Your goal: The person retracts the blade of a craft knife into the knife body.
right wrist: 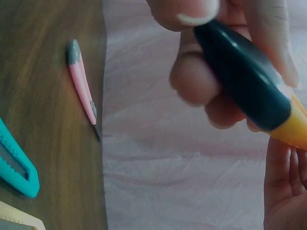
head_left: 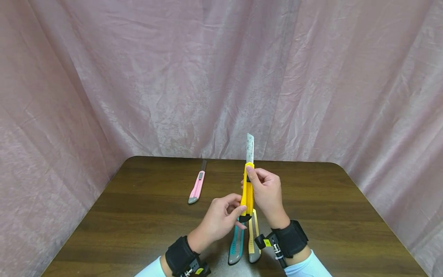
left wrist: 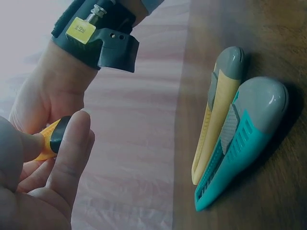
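A yellow box cutter (head_left: pixel 248 196) is held up above the table, its long metal blade (head_left: pixel 250 148) extended and pointing away from me. My left hand (head_left: pixel 219 216) pinches its lower end near the black end cap (right wrist: pixel 244 76). Higher up, the right hand (head_left: pixel 269 190) grips the body, with the thumb on it just below the blade. Beneath the hands lie a teal box cutter (head_left: pixel 237 244) and a pale yellow box cutter (head_left: pixel 254 238), side by side; their far ends are partly hidden in the head view, and no blade shows on either in the left wrist view.
A pink box cutter (head_left: pixel 197 186) with its blade out lies farther back on the brown wooden table (head_left: pixel 145 207), left of the hands. Behind the table's far edge hangs a pink curtain (head_left: pixel 180 96). Both wrists wear black bands (head_left: pixel 290 238) with small cameras.
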Tool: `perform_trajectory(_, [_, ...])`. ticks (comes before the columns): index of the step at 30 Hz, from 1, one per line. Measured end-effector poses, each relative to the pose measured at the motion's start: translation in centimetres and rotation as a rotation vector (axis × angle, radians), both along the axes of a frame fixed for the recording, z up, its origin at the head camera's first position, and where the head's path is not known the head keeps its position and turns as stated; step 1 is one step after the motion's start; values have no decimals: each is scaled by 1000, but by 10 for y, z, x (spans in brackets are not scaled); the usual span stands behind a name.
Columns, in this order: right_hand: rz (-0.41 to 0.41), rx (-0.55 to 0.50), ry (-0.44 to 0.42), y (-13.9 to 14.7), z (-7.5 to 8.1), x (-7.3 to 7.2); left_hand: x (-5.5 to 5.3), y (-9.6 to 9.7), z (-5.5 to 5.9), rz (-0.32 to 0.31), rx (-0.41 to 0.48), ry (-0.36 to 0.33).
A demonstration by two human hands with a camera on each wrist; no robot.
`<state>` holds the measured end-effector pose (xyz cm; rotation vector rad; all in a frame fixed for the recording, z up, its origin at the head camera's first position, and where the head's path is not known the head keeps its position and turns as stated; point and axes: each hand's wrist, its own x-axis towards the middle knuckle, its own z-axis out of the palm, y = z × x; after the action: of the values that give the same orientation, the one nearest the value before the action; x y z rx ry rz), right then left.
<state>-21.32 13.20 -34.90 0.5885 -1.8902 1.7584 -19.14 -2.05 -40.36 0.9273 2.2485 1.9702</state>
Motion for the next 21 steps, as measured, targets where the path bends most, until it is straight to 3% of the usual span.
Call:
perform_trajectory(4, [-14,-10,18,-1,-1,0,-4,0,-6,-3,0,-9])
perform_trajectory(13, [23,-41,35,-3,-4,0,-4,0,-7,6,23,-6])
perform_trajectory(21, [16,-65,-1,-3,-4,0,-3,1,-7,11,26,-4])
